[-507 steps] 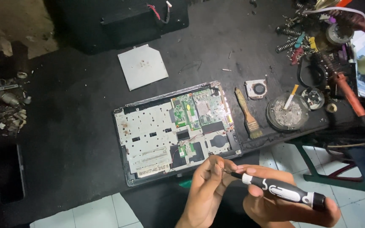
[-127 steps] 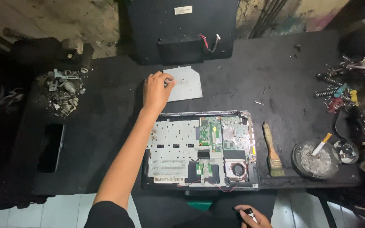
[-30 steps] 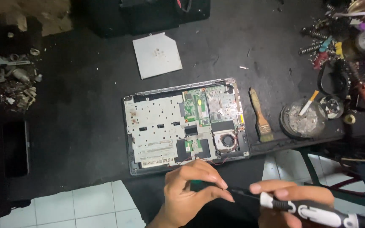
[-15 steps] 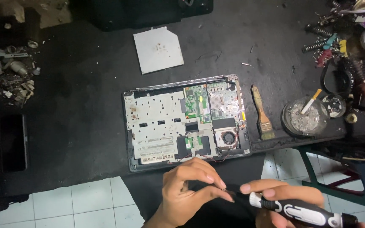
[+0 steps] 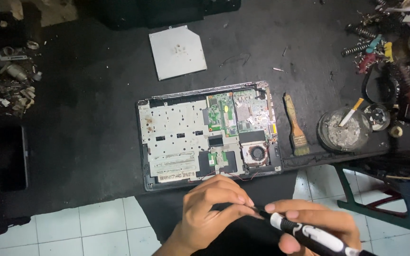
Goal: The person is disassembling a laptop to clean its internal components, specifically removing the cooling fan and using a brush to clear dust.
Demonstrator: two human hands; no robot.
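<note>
Gripped black-and-white screwdriver (image 5: 316, 237) in right hand (image 5: 316, 226), tip pinched by left hand (image 5: 212, 208), just off table edge (image 5: 100, 204) below opened laptop (image 5: 207, 135).

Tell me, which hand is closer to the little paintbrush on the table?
The right hand. It grips the electric screwdriver below the paintbrush, slightly right. The left hand pinches the screwdriver's tip, farther left, below the opened laptop.

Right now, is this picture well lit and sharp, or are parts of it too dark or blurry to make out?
Head view: the opened laptop and silver drive are evenly lit and fairly sharp; the black table swallows detail, and the top edge and far left sink into shadow. The left hand and right hand on the black-and-white screwdriver look slightly soft at the bottom edge. No strong glare.
</note>
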